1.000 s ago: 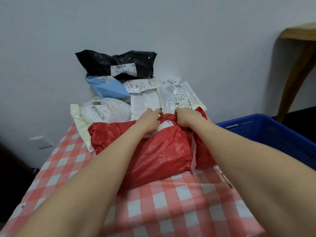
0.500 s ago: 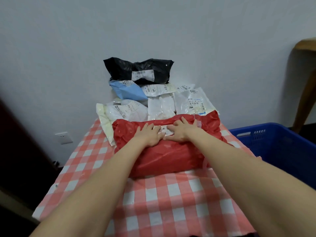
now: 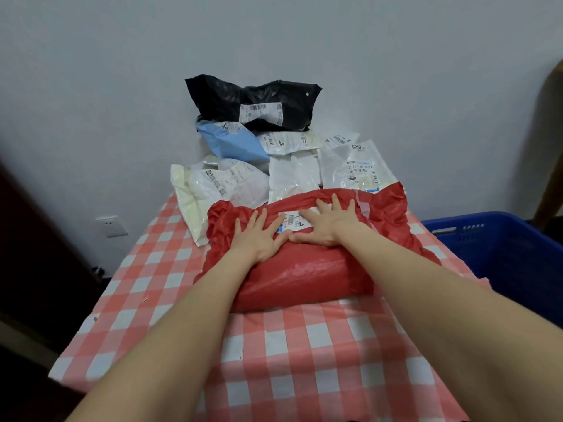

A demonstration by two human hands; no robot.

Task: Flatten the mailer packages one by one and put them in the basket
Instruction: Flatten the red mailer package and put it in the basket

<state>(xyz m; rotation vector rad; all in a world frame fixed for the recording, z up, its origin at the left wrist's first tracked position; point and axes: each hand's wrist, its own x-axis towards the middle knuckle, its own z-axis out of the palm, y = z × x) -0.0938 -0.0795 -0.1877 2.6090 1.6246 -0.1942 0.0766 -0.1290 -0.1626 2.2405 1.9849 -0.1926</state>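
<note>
We are at the flattening step: our left hand (image 3: 259, 239) and right hand (image 3: 329, 223) lie side by side, fingers straight and spread, palms pressing on the red mailer (image 3: 304, 272) at the centre of the frame and gripping nothing. It looks puffy, so we judge the next move is to push the air toward its edges. After that we would grasp it and carry it to the basket (image 3: 502, 254) at the right edge, with the pile (image 3: 274, 166) waiting above.
</note>
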